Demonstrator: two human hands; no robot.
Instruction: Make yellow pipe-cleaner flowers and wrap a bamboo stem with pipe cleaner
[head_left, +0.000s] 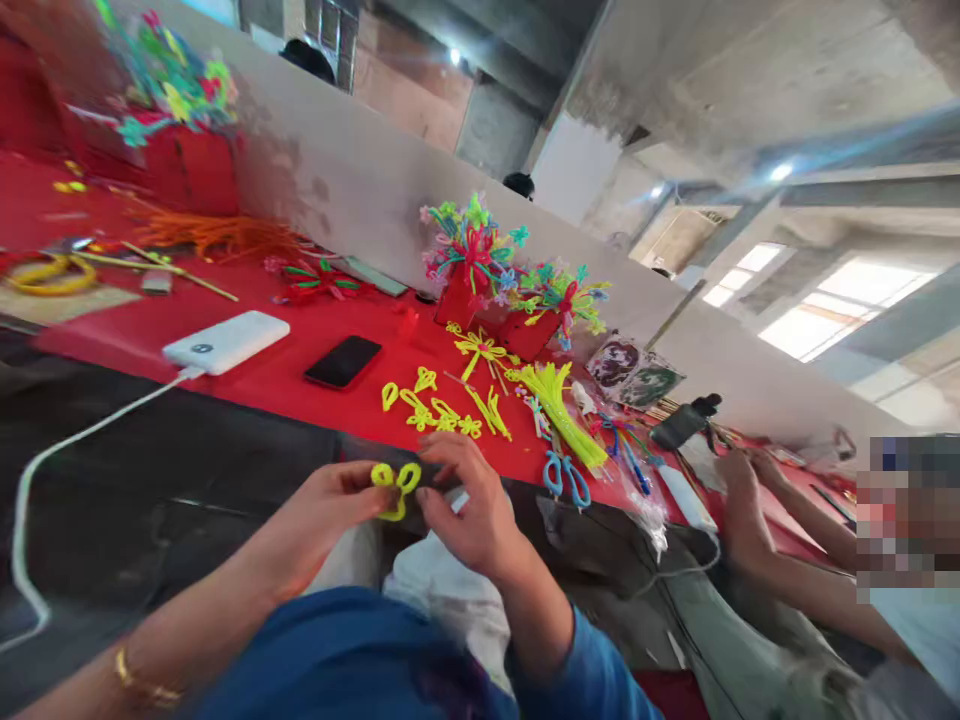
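A yellow looped pipe-cleaner piece (407, 478) is pinched between the thumb and fingers of my left hand (341, 500), above my lap. Close on its right is my right hand (472, 500), fingers spread and curved, thumb near the piece; nothing shows in its grasp. Beyond my hands, several small yellow looped pieces (425, 380) and flower shapes (445, 420) lie on the red tabletop (292, 400). A larger yellow flower (480, 348) lies behind them. To the right are a bundle of yellow pipe cleaners (559, 410) and blue-handled scissors (566, 480).
A black phone (343, 361) and a white power bank (229, 342) with a cable lie left. Colourful flower arrangements (476, 250) in red boxes stand along the partition (360, 200). At right, another person's hands (742, 475) are over the table, near a white device (686, 497).
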